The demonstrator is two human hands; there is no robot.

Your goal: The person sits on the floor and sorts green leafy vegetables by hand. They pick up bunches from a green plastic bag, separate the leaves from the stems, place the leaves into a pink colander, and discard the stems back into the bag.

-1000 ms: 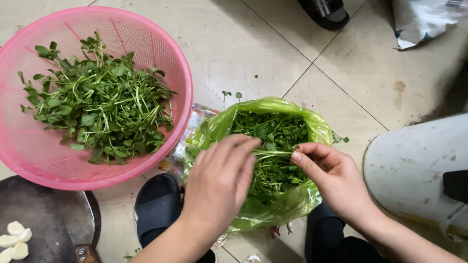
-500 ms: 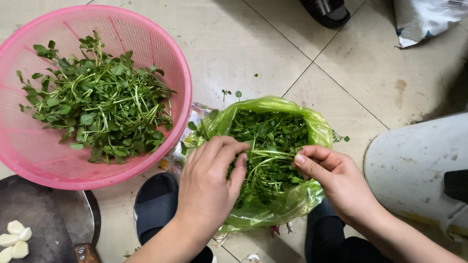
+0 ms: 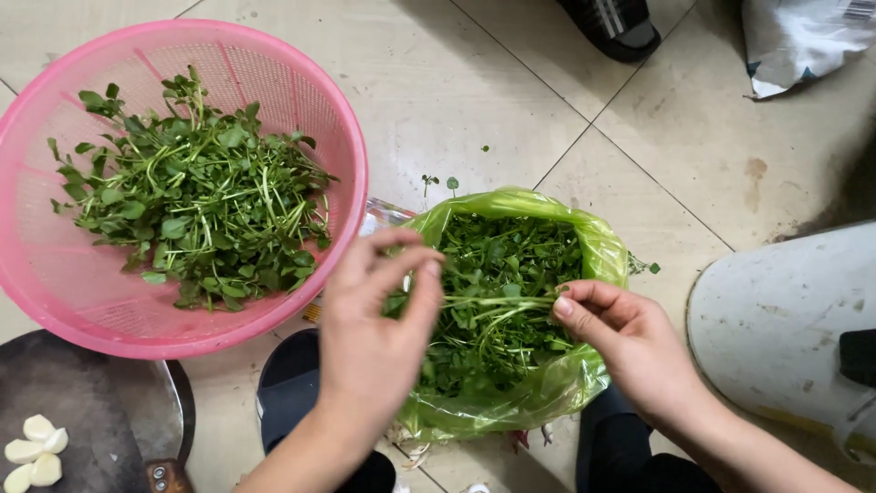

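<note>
Sprig of green stems (image 3: 493,301) stretched level over open green bag of greens (image 3: 511,274) on tiled floor (image 3: 474,100). Pinched at either end: left hand (image 3: 379,319), right hand (image 3: 616,333). Pink basket (image 3: 55,274) with picked greens (image 3: 196,196) to left.

A home kitchen floor: beige tiles (image 3: 474,91), pink colander (image 3: 55,274), peeled garlic (image 3: 35,449).

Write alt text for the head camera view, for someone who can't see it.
Two bare hands, left hand and right hand, pinch a sprig of leafy greens stretched between them over an open green plastic bag of greens on a tiled floor. A pink basket at left holds more greens.
</note>
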